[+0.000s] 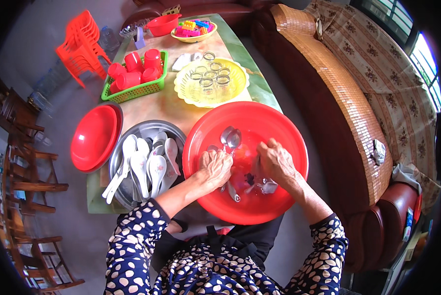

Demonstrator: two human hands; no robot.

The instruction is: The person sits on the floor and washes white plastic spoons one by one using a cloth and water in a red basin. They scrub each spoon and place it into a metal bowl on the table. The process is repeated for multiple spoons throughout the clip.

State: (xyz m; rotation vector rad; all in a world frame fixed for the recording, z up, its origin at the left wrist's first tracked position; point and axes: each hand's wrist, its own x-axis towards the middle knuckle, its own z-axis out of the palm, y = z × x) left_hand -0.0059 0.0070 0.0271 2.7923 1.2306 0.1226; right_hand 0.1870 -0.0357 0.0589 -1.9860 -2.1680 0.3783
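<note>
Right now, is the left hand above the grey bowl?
No, the left hand is over the red basin, holding metal spoons.

Gap between left hand (215, 166) and right hand (276, 160), metal bowl (141, 129) barring the left, yellow tray (186, 87) beyond red basin (210, 125)

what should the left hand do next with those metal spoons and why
Probably lift the metal spoons across to the grey pan: the left hand seems to hold them over the red basin, and the pan just beside it already holds white spoons.
</note>
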